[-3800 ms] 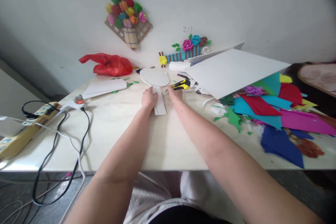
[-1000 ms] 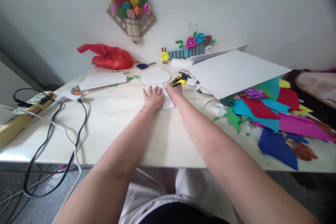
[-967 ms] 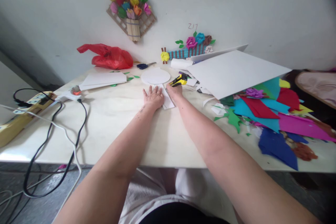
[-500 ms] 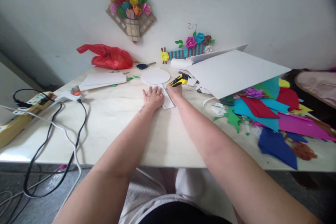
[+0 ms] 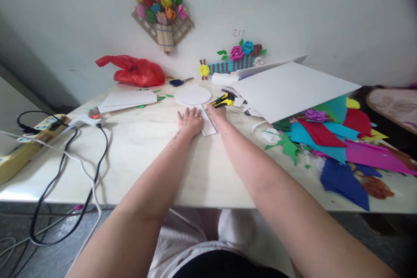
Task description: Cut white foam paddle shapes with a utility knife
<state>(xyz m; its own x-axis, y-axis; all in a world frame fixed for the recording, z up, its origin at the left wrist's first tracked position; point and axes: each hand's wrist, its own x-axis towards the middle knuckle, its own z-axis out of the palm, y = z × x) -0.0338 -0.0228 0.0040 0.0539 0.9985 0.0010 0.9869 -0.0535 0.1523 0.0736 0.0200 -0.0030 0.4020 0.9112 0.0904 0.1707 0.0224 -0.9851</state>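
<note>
My left hand [image 5: 190,121] lies flat with its fingers spread on the left part of a white board piece [image 5: 208,127]. Against the right edge of that piece, my right hand [image 5: 216,114] is closed around a yellow and black utility knife [image 5: 224,100]. The knife's body sticks out above the hand; its blade is too small to make out. Just beyond both hands lies a round white disc [image 5: 193,94], close to the top of the board piece.
Behind are scissors [image 5: 181,81] and a red plastic bag [image 5: 140,71]. White sheets [image 5: 128,99], a power strip [image 5: 42,137] and cables are at left. At right, a large white board [image 5: 295,89] leans over coloured paper scraps [image 5: 345,182].
The knife in my right hand has tilted very slightly. My left hand has hardly moved.
</note>
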